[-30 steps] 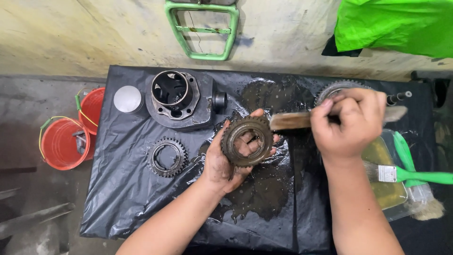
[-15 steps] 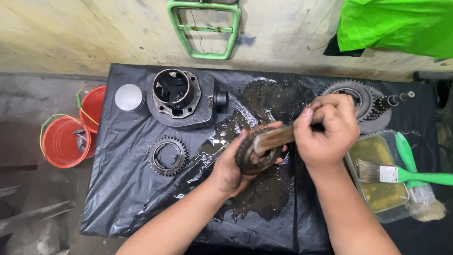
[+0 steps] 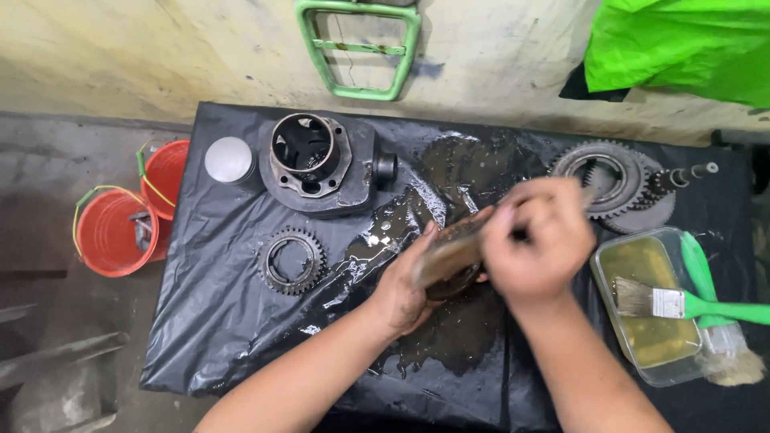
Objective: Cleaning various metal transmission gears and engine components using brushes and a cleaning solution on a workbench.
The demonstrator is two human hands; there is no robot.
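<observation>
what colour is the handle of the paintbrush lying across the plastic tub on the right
Bright green. The paintbrush handle shows best in the head view, lying over the tub.

Black plastic sheet (image 3: 216, 321) over worktop, glossy, wrinkled, wet and oily under the hands. Gear (image 3: 449, 261) in left hand (image 3: 405, 289): dull grimy metal, blurred. Toothed ring (image 3: 292, 261) left of hands: dark matt metal. Cylinder block (image 3: 321, 168) beyond: rough grey cast metal. Tray (image 3: 642, 321) right of right hand (image 3: 533, 244): clear plastic; brush (image 3: 682, 305) with glossy green plastic handle. Buckets (image 3: 112, 232) far left: smooth red plastic.
</observation>
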